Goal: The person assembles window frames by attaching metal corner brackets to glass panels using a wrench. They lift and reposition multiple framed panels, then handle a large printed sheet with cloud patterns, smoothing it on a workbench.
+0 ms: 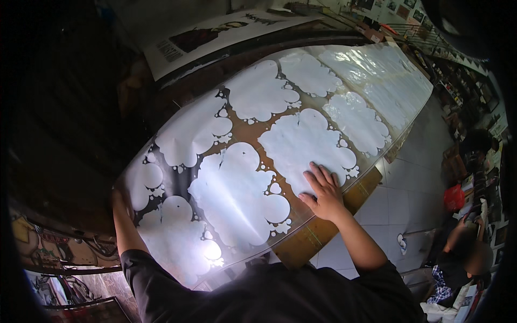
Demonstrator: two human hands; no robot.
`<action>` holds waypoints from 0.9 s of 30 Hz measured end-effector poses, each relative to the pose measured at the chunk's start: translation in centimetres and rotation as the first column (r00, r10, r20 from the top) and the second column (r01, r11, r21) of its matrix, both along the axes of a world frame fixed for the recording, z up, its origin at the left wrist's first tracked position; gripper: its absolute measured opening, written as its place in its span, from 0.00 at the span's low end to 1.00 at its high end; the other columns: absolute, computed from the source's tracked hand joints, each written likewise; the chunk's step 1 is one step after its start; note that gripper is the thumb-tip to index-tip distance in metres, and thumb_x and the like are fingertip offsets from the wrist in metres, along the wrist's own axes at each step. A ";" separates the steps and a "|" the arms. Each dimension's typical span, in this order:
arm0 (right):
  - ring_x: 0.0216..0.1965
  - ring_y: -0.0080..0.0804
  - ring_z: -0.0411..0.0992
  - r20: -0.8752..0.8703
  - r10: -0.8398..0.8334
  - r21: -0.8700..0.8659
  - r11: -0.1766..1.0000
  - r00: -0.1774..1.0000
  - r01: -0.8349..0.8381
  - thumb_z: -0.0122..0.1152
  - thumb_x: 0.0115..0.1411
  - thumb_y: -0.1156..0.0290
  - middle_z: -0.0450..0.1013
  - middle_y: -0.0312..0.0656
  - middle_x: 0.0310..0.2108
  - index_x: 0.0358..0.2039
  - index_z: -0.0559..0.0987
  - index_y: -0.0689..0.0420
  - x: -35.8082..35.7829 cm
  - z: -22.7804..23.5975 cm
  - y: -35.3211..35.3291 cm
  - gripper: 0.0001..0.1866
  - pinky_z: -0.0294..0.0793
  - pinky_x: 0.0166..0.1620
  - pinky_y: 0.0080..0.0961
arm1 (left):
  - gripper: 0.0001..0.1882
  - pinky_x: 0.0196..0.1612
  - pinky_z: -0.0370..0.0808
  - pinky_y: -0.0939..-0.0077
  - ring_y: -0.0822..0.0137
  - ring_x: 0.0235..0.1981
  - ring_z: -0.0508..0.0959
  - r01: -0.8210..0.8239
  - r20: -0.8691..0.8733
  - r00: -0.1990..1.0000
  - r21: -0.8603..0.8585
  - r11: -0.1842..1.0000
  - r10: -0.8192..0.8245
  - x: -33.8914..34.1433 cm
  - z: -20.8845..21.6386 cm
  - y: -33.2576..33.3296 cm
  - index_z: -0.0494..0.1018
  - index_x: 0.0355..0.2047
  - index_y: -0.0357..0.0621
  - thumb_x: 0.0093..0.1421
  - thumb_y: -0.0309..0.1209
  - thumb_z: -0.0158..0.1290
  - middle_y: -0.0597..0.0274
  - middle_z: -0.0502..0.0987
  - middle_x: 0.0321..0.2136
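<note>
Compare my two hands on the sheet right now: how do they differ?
The right hand lies flat, fingers spread, on a white cloud-shaped cutout near the sheet's right edge; the left hand is at the sheet's left edge, mostly in shadow, so its pose is unclear. The right hand is well lit and fully visible; the left is barely seen. Both touch the same shiny sheet.

White rect. poster (215, 37) w/ dark figure lies past the table's far edge.

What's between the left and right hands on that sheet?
Head view: between left hand and right hand only the glossy sheet with white scalloped cutouts; nothing on it.
</note>
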State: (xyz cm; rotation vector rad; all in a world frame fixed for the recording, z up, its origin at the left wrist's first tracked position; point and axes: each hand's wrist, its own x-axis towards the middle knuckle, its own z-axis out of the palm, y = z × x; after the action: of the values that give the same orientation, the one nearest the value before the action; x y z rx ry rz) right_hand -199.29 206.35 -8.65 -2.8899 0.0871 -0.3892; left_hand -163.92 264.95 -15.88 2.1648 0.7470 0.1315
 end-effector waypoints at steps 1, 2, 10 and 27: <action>0.57 0.47 0.50 0.001 0.000 0.001 1.000 1.000 0.000 0.50 0.51 0.51 0.52 0.45 0.57 0.50 0.65 0.54 -0.1 0.0 0.0 0.28 0.47 0.54 0.52 | 0.27 0.45 0.66 0.66 0.57 0.45 0.69 -0.004 0.007 1.000 0.021 1.000 0.004 0.7 0.8 0.1 0.65 0.45 0.34 0.55 0.46 0.43 0.48 0.69 0.43; 0.57 0.47 0.50 0.002 0.000 0.002 1.000 1.000 0.000 0.51 0.51 0.51 0.52 0.45 0.57 0.49 0.65 0.54 -0.1 0.1 0.0 0.28 0.48 0.54 0.52 | 0.27 0.45 0.66 0.66 0.56 0.46 0.68 -0.012 0.017 1.000 0.036 0.999 0.011 1.2 1.5 0.2 0.65 0.45 0.34 0.55 0.46 0.43 0.48 0.69 0.44; 0.57 0.47 0.51 0.023 -0.009 0.011 1.000 1.000 0.008 0.52 0.50 0.52 0.53 0.46 0.57 0.48 0.66 0.55 0.1 -0.1 0.2 0.28 0.49 0.53 0.51 | 0.32 0.50 0.62 0.62 0.51 0.49 0.65 -0.173 0.271 0.960 0.398 0.901 0.065 0.3 7.0 -4.5 0.62 0.48 0.33 0.53 0.49 0.46 0.44 0.66 0.46; 0.55 0.50 0.53 0.027 0.040 -0.033 0.999 0.999 -0.039 0.53 0.51 0.56 0.53 0.46 0.57 0.48 0.67 0.58 0.2 0.3 0.5 0.26 0.50 0.53 0.46 | 0.40 0.57 0.39 0.43 0.55 0.62 0.41 0.814 0.136 0.580 -0.061 0.577 -0.803 -5.4 -4.1 -26.9 0.39 0.60 0.51 0.54 0.59 0.36 0.52 0.42 0.60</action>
State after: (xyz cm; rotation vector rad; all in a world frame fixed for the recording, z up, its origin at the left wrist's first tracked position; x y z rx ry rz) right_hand -199.08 206.84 -8.35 -2.9122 0.0194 -0.4279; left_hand -169.34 238.09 -19.99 2.1527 -0.3583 -0.2923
